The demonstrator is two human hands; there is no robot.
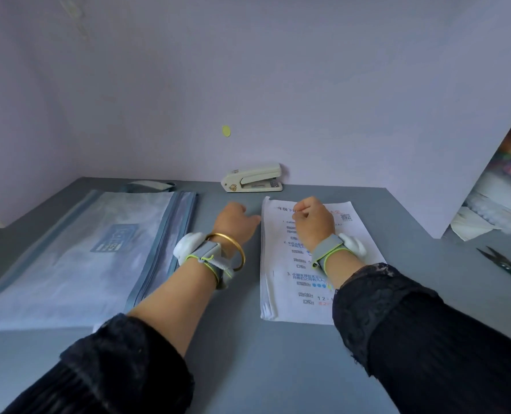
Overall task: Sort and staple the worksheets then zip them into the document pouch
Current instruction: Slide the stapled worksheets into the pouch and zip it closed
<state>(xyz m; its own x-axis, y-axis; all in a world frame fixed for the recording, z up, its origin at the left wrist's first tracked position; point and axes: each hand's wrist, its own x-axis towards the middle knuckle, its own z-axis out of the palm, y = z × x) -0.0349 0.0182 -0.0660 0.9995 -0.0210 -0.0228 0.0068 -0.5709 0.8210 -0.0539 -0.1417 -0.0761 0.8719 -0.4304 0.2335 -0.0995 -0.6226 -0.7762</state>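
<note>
One view only, from your head, so take it as it comes. Your right hand (pixel 312 219) rests on the top part of the worksheets (pixel 278 258), fingers curled under. I cannot tell whether they pinch a sheet or only rest there. Your left hand (pixel 236 222) lies on the table (pixel 248 354) just beside the stack's left edge, thumb reaching toward that edge. Its fingers are hidden behind the back of the hand, so I cannot tell its grip either.

The worksheets lie in the middle of the table, printed side up, between the document pouch (pixel 78 258) on your left and the snips (pixel 507 267) well off to your right. The stapler (pixel 252 182) stands against the wall, just beyond the stack and apart from both hands.

As I judge it, you are at the very start. The sheets are gathered but I see no staple in them, the stapler looks untouched, and nothing shows inside the pouch. Sorting, stapling, loading and zipping all seem left to do. Whether the pouch's zip is open I cannot make out.

Counted: one stack of worksheets, several sheets thick by the layered left edge but too fine to number. There is also one stapler, one pouch, one pair of snips and two hands.
</note>
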